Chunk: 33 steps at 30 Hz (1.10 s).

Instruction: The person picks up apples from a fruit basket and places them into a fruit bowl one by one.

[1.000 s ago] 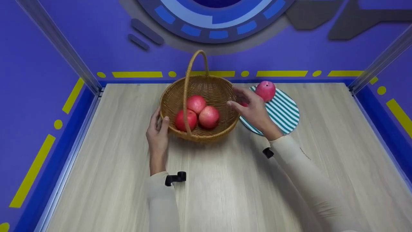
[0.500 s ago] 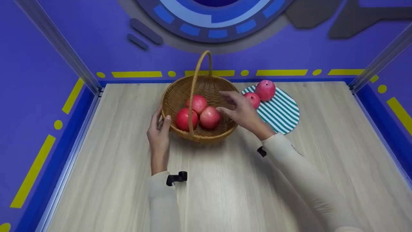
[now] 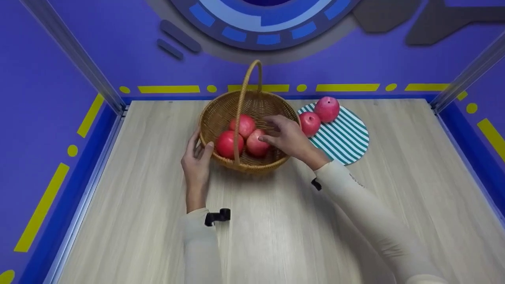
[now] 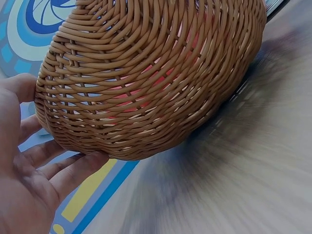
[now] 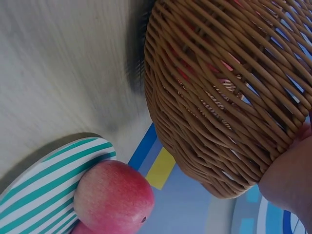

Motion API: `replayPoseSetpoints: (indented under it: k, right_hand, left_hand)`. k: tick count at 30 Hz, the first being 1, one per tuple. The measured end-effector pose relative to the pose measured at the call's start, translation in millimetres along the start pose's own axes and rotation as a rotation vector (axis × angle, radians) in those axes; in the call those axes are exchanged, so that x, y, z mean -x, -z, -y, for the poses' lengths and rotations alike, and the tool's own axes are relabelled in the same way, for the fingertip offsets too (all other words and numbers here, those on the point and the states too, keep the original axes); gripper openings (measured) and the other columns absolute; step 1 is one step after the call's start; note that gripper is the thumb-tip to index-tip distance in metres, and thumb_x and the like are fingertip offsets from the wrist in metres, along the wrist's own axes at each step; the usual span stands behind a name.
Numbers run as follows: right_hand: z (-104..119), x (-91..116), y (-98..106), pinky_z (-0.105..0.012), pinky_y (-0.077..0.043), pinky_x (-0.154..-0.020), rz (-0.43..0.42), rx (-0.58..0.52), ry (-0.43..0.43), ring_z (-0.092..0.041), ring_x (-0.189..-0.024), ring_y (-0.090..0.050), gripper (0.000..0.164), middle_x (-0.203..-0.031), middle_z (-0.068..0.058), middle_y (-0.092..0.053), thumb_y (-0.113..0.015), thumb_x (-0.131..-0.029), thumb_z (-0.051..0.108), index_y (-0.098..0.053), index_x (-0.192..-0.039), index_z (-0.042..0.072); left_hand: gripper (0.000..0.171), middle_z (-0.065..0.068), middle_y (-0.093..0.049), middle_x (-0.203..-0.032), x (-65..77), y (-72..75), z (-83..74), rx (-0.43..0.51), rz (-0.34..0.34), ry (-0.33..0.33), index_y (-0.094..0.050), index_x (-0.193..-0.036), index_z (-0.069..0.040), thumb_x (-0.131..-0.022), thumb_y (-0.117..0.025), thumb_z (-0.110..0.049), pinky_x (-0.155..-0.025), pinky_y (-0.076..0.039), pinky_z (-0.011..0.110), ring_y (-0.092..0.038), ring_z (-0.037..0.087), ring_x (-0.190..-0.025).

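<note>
A brown wicker basket (image 3: 209, 114) with a tall arched handle (image 3: 243, 90) stands in the middle. Three red apples lie inside: a rear apple (image 3: 244, 125), a left apple (image 3: 228, 145) and a right apple (image 3: 256, 146). The left hand (image 3: 196, 163) holds the basket's left side, thumb at the rim; in the left wrist view its fingers (image 4: 80, 168) lie against the weave from outside. Over the right rim reaches the right hand (image 3: 290, 138), fingers spread above the interior. Its thumb overlaps the right apple; contact cannot be told. In the right wrist view, the basket hides most of it.
A round green-and-white striped plate (image 3: 343, 142) lies to the basket's right. On its far left part sit two more apples, a nearer apple (image 3: 309, 124) and a farther apple (image 3: 327, 109). Purple panels (image 3: 106, 51) wall the wooden tabletop (image 3: 252, 236).
The right hand has moved left from beside the plate to over the basket's interior, uncovering the nearer plate apple. The basket has shifted slightly right, with the left hand still on it.
</note>
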State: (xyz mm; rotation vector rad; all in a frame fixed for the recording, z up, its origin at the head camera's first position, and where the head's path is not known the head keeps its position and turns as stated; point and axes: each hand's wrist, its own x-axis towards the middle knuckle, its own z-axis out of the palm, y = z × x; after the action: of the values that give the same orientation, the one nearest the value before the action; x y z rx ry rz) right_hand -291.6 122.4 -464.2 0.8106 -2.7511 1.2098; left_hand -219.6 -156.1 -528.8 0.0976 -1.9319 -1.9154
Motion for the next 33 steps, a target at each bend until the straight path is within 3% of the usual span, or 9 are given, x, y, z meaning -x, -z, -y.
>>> replayPoseSetpoints:
  k: [15,20,28,33]
  right_hand:
    - [3,-13,-6,-0.048,-0.052,-0.107,0.180,0.264,-0.051,-0.035,-0.121,-0.063,0.059,-0.133,-0.020,-0.067,-0.081,-0.096,0.029,-0.061,-0.141,-0.003]
    - [1,-15,-7,-0.047,-0.054,-0.104,0.207,0.287,-0.053,-0.034,-0.117,-0.065,0.059,-0.128,-0.018,-0.069,-0.082,-0.095,0.034,-0.063,-0.139,-0.002]
    - [-4,-14,-6,-0.051,-0.052,-0.108,0.247,0.315,0.006,-0.035,-0.128,-0.061,0.056,-0.139,-0.016,-0.066,-0.080,-0.097,0.028,-0.063,-0.148,0.011]
    - [-7,-12,-4,-0.053,-0.052,-0.106,0.282,0.294,0.012,-0.035,-0.126,-0.061,0.057,-0.140,-0.017,-0.063,-0.079,-0.094,0.022,-0.060,-0.147,0.011]
  left_hand:
    - [0.058,0.007,-0.051,-0.158,1.4,0.0,-4.1,-0.024,0.006,0.003,-0.055,-0.156,-0.018,-0.102,-0.073,-0.025,-0.112,-0.050,0.038,-0.057,0.027,-0.137]
    - [0.058,0.008,-0.050,-0.159,1.3,-0.9,-5.0,-0.019,0.010,0.015,-0.055,-0.156,-0.019,-0.102,-0.074,-0.025,-0.113,-0.049,0.039,-0.055,0.029,-0.138]
    - [0.057,0.009,-0.051,-0.158,0.8,-3.2,-5.0,-0.002,0.008,-0.001,-0.056,-0.156,-0.018,-0.101,-0.074,-0.022,-0.114,-0.047,0.037,-0.056,0.029,-0.138]
    - [0.056,0.007,-0.052,-0.157,1.3,-3.8,-3.5,-0.007,-0.001,-0.013,-0.057,-0.155,-0.018,-0.101,-0.074,-0.020,-0.114,-0.047,0.036,-0.057,0.029,-0.137]
